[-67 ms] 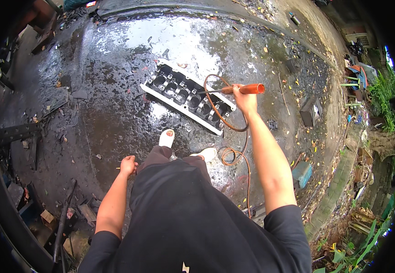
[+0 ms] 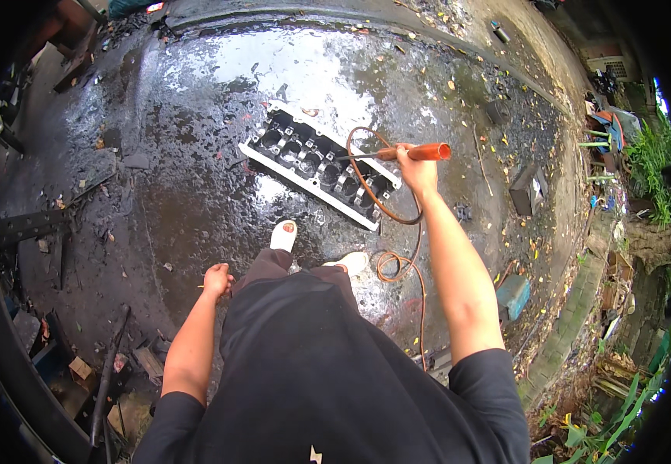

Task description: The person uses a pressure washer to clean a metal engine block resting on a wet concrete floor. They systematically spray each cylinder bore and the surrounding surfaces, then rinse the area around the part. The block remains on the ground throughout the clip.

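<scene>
My right hand (image 2: 417, 170) is closed round an orange spray gun (image 2: 428, 151). Its long thin nozzle points left over a metal engine cylinder head (image 2: 314, 166), which lies slanted on the wet ground ahead of my feet. Round cavities and dark recesses show along its upper face, with a pale rim around them. A brown hose (image 2: 366, 184) loops down from the gun and coils beside my right foot. Low at my left side hangs my left hand (image 2: 218, 280), fingers curled; a small pale tip sticks out by it, too small to name.
A blue metal box (image 2: 513, 297) and a dark block (image 2: 529, 189) stand on the right. Scrap wood and a dark pipe (image 2: 109, 379) lie at lower left. Leaves litter the right side, with plants (image 2: 651, 166) beyond. The wet floor (image 2: 196, 185) shines with puddles.
</scene>
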Tool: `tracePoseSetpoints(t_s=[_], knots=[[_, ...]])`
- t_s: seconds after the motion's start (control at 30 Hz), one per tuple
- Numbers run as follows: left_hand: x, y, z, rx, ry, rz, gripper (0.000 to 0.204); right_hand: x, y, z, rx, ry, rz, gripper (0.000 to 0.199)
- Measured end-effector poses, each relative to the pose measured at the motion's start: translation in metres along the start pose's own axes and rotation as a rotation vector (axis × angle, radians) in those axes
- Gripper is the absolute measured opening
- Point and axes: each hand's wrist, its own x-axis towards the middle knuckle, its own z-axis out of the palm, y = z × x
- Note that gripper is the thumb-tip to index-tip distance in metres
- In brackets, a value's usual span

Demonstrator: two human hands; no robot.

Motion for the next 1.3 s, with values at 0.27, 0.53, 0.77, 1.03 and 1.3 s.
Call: tracePoseSetpoints(t_s=[0.27, 0.53, 0.77, 1.03, 1.3], knots=[[0.008, 0.017, -0.022, -0.012, 0.051, 0.008, 0.033, -0.006, -0.003, -0.009, 0.062, 0.008, 0.027, 0.027], [0.009, 0.015, -0.01, 0.023, 0.035, -0.001, 0.034, -0.01, 0.0, -0.007, 0.097, 0.039, 0.044, 0.029], [0.004, 0.014, 0.0, 0.005, 0.01, -0.01, 0.032, -0.005, 0.018, 0.0, 0.086, 0.059, 0.04, 0.03], [-0.001, 0.016, -0.003, 0.009, 0.027, -0.011, 0.03, -0.009, 0.02, -0.005, 0.119, 0.022, 0.088, 0.031], [0.004, 0.016, -0.002, 0.007, 0.03, -0.012, 0.03, -0.01, 0.029, -0.001, 0.073, 0.105, 0.026, 0.028]])
